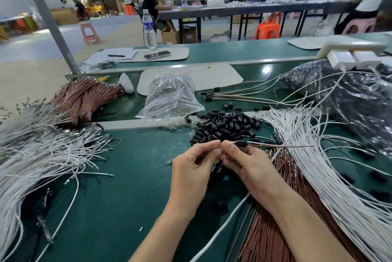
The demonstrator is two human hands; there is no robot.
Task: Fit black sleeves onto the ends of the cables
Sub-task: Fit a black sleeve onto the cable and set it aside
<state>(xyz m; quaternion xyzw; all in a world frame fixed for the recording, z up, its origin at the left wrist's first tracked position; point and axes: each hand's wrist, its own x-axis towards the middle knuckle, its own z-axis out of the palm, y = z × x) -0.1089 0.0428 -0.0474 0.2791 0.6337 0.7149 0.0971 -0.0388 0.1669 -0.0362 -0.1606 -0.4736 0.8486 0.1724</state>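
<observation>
The green table (127, 187) carries a wide fan of white cables (318, 166) on the right. Brown cables (271, 236) lie under the right forearm, and a pile of black sleeves (222, 125) sits just beyond the hands. Both forearms reach in from the lower edge, and the hands meet above the table in front of the pile. The left hand (195, 166), fingers curled, pinches the tip of the held cable (275, 145) between thumb and forefinger. The right hand (244, 164) pinches the same cable just beside it, fingertips touching the left's. A single sleeve (241, 143) sits on that cable, right against the right hand's fingertips.
</observation>
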